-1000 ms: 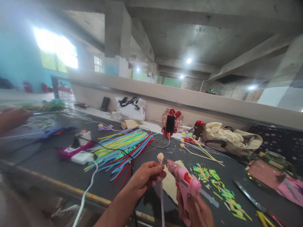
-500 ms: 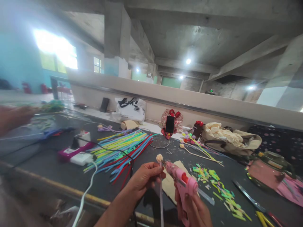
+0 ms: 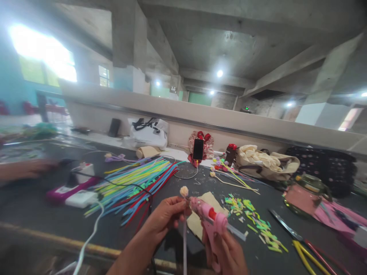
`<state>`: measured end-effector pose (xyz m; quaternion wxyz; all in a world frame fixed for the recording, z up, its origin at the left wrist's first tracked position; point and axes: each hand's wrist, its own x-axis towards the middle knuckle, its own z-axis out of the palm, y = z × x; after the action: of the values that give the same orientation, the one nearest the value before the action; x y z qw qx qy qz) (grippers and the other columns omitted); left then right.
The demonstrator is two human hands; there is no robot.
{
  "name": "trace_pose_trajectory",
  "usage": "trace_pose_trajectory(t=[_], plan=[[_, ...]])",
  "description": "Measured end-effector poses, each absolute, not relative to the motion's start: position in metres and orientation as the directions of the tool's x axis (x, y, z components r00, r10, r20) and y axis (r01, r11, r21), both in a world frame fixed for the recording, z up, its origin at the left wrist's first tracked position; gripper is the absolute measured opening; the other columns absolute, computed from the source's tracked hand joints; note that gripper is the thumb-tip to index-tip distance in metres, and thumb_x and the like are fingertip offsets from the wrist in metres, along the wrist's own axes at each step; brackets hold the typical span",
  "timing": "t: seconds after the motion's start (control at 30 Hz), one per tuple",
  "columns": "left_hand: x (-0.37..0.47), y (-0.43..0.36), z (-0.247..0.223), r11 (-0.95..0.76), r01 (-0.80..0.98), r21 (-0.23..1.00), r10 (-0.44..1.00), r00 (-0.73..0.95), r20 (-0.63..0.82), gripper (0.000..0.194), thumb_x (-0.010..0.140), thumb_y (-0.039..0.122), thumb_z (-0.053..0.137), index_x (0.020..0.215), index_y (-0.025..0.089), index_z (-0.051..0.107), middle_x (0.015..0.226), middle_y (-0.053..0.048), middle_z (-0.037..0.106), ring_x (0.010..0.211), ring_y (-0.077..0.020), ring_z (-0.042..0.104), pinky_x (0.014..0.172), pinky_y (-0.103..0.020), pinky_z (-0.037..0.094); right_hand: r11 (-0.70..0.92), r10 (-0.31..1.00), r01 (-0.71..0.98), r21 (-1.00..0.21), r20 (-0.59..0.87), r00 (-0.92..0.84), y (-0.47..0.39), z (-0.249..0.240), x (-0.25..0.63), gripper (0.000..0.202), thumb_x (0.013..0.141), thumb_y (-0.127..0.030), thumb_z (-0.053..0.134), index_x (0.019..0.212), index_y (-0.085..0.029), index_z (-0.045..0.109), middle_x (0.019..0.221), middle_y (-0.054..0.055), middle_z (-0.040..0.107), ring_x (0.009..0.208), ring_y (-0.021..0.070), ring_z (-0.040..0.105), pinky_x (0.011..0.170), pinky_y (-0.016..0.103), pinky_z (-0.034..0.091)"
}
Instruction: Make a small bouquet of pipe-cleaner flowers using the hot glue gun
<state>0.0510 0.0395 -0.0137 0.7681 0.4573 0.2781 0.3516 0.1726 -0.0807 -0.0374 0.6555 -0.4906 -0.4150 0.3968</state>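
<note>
My left hand (image 3: 172, 212) pinches a pale pipe-cleaner stem (image 3: 185, 244) just below its top. A small cream fuzzy flower head (image 3: 184, 191) sits at that upper end. In my right hand (image 3: 226, 248) is a pink hot glue gun (image 3: 210, 219), my fingers wrapped round its handle. Its nozzle is close to the stem just under the flower head; whether it touches is hidden by my left fingers. A clear glue stick (image 3: 236, 232) sticks out of the gun's back. Beneath both hands lies a beige piece of card or cloth (image 3: 196, 225).
Many coloured pipe cleaners (image 3: 134, 187) lie left of centre, beside a purple power strip (image 3: 54, 194). Finished-looking flower stems (image 3: 232, 177) and cut pieces (image 3: 258, 221) lie to the right. Scissors (image 3: 289, 229) rest far right. A phone (image 3: 198, 149) stands behind. Another person's hand (image 3: 28, 170) is at far left.
The view has turned slightly right, so everything sits farther left in the picture. Both my hands keep their grips. The other person's hand at left has moved lower.
</note>
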Motion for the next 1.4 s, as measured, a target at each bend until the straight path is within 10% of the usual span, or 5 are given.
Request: trace_pose_trajectory(t=[0.17, 0.43, 0.63, 0.9, 1.4], plan=[[0.048, 0.046, -0.011, 0.392, -0.323, 0.862, 0.818, 0.55, -0.165, 0.017, 0.059, 0.022, 0.07, 0.062, 0.013, 0.056, 0.054, 0.002, 0.059, 0.034, -0.001, 0.044, 0.029, -0.007, 0.029, 0.269, 0.895, 0.188, -0.945, 0.317, 0.312, -0.093, -0.027, 0.192, 0.044, 0.075, -0.054, 0.043, 0.068, -0.015, 0.061, 0.048, -0.002, 0.043, 0.042, 0.0088, 0.037, 0.039, 0.019, 0.028], [0.047, 0.045, -0.008, 0.39, -0.383, 0.837, 0.86, 0.476, -0.183, 0.008, 0.065, 0.013, 0.064, 0.068, 0.012, 0.056, 0.055, 0.001, 0.059, 0.034, -0.0004, 0.042, 0.028, -0.007, 0.03, 0.15, 0.893, 0.915, -0.374, 0.449, 0.038, -0.081, -0.03, 0.214, 0.028, 0.075, -0.027, 0.051, 0.102, -0.022, 0.056, 0.087, 0.006, 0.058, 0.08, 0.0215, 0.054, 0.069, 0.031, 0.041], [0.047, 0.045, -0.009, 0.409, -0.374, 0.832, 0.841, 0.509, -0.184, 0.012, 0.061, 0.017, 0.067, 0.067, 0.013, 0.057, 0.055, 0.001, 0.06, 0.034, -0.0005, 0.043, 0.028, -0.007, 0.028, 0.177, 0.852, 0.934, -0.31, 0.524, 0.012, -0.086, -0.03, 0.226, 0.034, 0.075, -0.031, 0.05, 0.108, -0.023, 0.054, 0.105, 0.008, 0.057, 0.092, 0.0217, 0.054, 0.078, 0.03, 0.042], [0.048, 0.047, -0.011, 0.423, -0.362, 0.831, 0.823, 0.536, -0.186, 0.021, 0.056, 0.021, 0.072, 0.065, 0.013, 0.055, 0.054, 0.002, 0.059, 0.034, -0.0011, 0.043, 0.027, -0.008, 0.027, -0.042, 0.77, 0.617, -0.786, 0.368, 0.521, -0.104, 0.003, 0.329, 0.027, 0.075, -0.039, 0.038, 0.057, -0.02, 0.045, 0.042, -0.007, 0.035, 0.039, 0.0103, 0.034, 0.039, 0.021, 0.028], [0.05, 0.044, -0.009, 0.388, -0.298, 0.872, 0.825, 0.534, -0.185, 0.018, 0.058, 0.021, 0.071, 0.063, 0.014, 0.055, 0.052, 0.003, 0.058, 0.032, -0.0014, 0.042, 0.027, -0.009, 0.027, -0.099, 0.908, 0.949, -0.299, 0.364, 0.209, -0.083, -0.011, 0.379, 0.023, 0.073, -0.019, 0.043, 0.083, -0.018, 0.064, 0.078, 0.005, 0.064, 0.072, 0.019, 0.056, 0.064, 0.028, 0.039]])
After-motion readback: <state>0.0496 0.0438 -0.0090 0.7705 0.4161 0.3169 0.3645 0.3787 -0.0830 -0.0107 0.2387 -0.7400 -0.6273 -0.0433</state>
